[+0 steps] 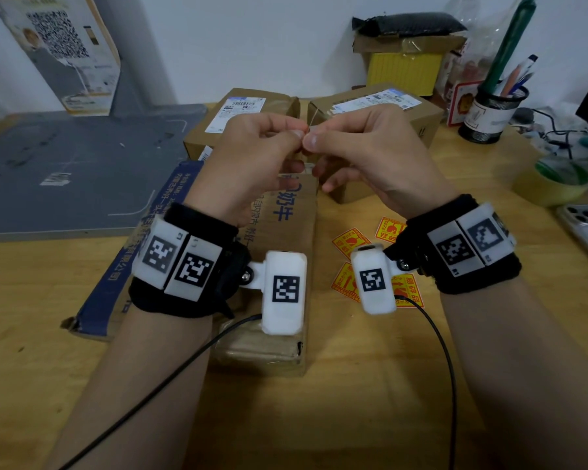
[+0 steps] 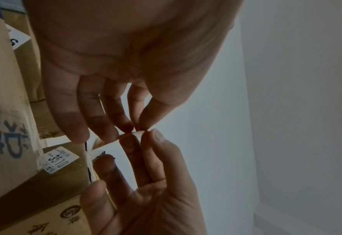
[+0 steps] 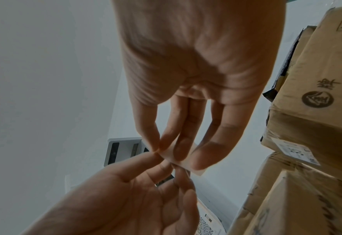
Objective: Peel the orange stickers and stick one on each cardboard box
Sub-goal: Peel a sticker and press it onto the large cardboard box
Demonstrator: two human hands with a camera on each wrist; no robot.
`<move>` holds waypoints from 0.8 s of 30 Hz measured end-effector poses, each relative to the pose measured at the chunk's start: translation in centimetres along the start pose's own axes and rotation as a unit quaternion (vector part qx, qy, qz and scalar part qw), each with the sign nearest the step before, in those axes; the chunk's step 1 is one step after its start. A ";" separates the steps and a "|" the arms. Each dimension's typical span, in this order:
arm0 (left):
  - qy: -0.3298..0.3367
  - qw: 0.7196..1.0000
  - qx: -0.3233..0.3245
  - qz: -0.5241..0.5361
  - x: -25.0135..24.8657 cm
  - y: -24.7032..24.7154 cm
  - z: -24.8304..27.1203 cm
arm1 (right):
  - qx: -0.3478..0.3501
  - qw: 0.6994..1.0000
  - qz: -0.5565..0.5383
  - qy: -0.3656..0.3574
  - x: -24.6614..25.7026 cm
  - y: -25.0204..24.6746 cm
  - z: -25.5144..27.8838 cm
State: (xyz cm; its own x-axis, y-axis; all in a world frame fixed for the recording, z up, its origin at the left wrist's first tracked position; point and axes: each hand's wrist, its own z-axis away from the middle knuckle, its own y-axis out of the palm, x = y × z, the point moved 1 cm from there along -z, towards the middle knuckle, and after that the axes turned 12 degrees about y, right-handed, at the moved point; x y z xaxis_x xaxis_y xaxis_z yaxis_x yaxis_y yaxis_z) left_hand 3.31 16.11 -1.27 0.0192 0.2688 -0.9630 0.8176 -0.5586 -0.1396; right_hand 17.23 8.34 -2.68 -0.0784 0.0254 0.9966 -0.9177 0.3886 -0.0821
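Item: orange sticker (image 3: 183, 156), held above the cardboard boxes (image 1: 252, 130). Left hand (image 1: 252, 157) and right hand (image 1: 364, 150) are both pinching it at one corner, fingertips meeting, working the backing loose.

Progress: judged early; no box is showing an orange sticker, and spare stickers (image 1: 350, 242) are lying on the wooden desk (image 1: 353, 385).

Views: head camera is showing boxes and spares; right wrist camera is showing the sticker's pale underside.
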 end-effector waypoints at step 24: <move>0.001 1.000 -0.003 -0.003 -0.2 0.1 0.1 | 0.017 1.000 -0.012 0.005 -0.2 -0.2 -0.1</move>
State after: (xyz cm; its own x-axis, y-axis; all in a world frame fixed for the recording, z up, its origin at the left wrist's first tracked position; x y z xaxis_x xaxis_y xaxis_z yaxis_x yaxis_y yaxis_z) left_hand 3.37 15.94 -1.15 0.0163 0.2737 -0.9617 0.8212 -0.5524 -0.1433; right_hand 17.45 8.40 -2.82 -0.0532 0.0260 0.9982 -0.9318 0.3581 -0.0590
